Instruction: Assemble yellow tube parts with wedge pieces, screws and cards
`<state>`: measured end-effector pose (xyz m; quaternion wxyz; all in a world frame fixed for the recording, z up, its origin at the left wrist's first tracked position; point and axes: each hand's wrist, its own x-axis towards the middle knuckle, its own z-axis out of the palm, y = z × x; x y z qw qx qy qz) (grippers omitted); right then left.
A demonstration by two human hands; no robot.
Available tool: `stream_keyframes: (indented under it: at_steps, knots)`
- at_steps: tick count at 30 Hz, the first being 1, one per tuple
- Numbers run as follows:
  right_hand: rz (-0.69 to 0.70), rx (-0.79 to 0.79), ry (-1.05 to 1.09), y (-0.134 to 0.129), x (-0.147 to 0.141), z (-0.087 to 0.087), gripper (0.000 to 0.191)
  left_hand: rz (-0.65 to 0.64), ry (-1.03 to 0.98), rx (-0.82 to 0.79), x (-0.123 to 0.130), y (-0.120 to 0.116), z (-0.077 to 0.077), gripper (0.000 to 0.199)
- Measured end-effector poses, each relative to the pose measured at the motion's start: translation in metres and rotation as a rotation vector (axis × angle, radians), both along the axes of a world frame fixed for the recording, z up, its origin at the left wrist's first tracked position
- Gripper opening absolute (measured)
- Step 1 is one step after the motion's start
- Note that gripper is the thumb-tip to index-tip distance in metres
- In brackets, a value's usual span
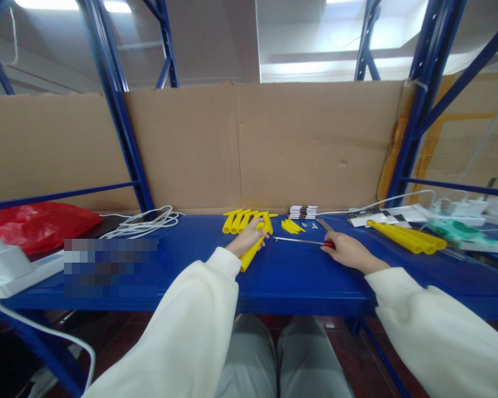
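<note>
My left hand (249,237) is wrapped round a yellow tapered tube (249,257) over the blue table (299,279), its wide end toward me. In my right hand (345,250) is the red handle of a screwdriver (301,241), whose long metal shaft points left toward the yellow piece; a gap shows between its tip and my left hand. Behind my left hand several yellow tubes (235,222) lie in a row. Small flat yellow pieces (291,226) and tiny metal parts (314,225) lie between my hands, farther back.
Stacked black-and-white packets (302,212) stand by the cardboard wall (315,143). On the right lie yellow tubes (410,239), packets and a green-white bag (467,235). White cables (149,222), a red bag (41,224) and a power strip (27,276) are left.
</note>
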<state>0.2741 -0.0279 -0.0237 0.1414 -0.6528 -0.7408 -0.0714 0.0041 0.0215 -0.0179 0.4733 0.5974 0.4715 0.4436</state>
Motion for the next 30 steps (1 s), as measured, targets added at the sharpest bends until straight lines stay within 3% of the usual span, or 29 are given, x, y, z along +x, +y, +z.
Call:
stream_keyframes:
  at_steps: [6, 11, 14, 17, 21, 24, 30]
  knots:
    - [0.062, 0.014, 0.031, 0.011, 0.008, -0.009, 0.012, 0.0, 0.022, -0.012, 0.0, 0.0, 0.0, 0.053]
    - [0.114, 0.076, 0.001, 0.015, 0.008, -0.01, 0.024, 0.003, 0.048, -0.025, 0.0, 0.0, 0.003, 0.055]
    - [0.274, 0.159, -0.032, 0.019, -0.008, -0.002, 0.029, 0.015, 0.051, -0.032, 0.001, -0.002, 0.005, 0.053]
    - [0.461, 0.107, -0.054, 0.031, -0.035, 0.003, 0.027, 0.029, 0.034, -0.037, 0.002, -0.007, 0.008, 0.053]
    - [0.601, 0.06, -0.053, 0.055, -0.072, 0.001, 0.026, 0.028, 0.042, -0.052, 0.002, -0.012, 0.011, 0.054]
    - [0.599, -0.006, -0.029, 0.07, -0.09, -0.001, 0.021, 0.017, 0.041, -0.058, 0.001, -0.01, 0.011, 0.055]
    - [0.462, -0.08, 0.077, 0.079, -0.099, -0.004, 0.017, -0.015, 0.012, -0.075, -0.002, -0.001, 0.005, 0.057]
